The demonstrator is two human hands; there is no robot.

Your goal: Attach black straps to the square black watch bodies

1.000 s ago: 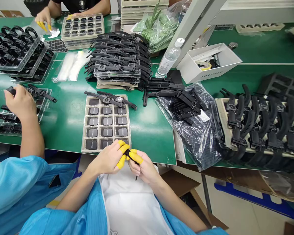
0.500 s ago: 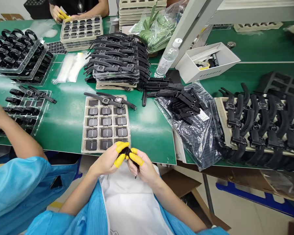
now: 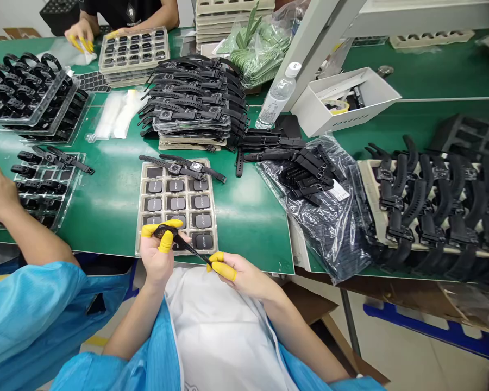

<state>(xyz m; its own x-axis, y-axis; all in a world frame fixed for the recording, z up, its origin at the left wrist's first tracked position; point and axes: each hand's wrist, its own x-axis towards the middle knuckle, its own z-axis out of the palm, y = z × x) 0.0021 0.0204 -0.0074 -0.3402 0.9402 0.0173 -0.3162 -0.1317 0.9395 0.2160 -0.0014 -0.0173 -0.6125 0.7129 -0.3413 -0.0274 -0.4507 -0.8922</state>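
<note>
My left hand [image 3: 162,251], with yellow finger cots, grips the case end of a black wristwatch [image 3: 192,249] above the tray's near edge. The watch's strap slants down to the right, and my right hand [image 3: 231,271] pinches its end between yellow-covered fingertips. Just beyond my hands is a beige tray [image 3: 215,217] of dark square pieces, its near left part hidden by my left hand. Two black watches [image 3: 183,167] lie across the tray's far edge.
Behind the tray rises a stack of strapped watches [image 3: 195,98]. Loose black straps [image 3: 309,168] lie on a plastic bag to the right, near a water bottle [image 3: 277,96] and white box [image 3: 346,103]. Co-workers' hands show at the left [image 3: 0,190] and far side [image 3: 80,38].
My hands have moved apart, the left one going up and to the left. The watch, bunched between my fingers before, is now stretched between both hands. The far co-worker's hand shifted left.
</note>
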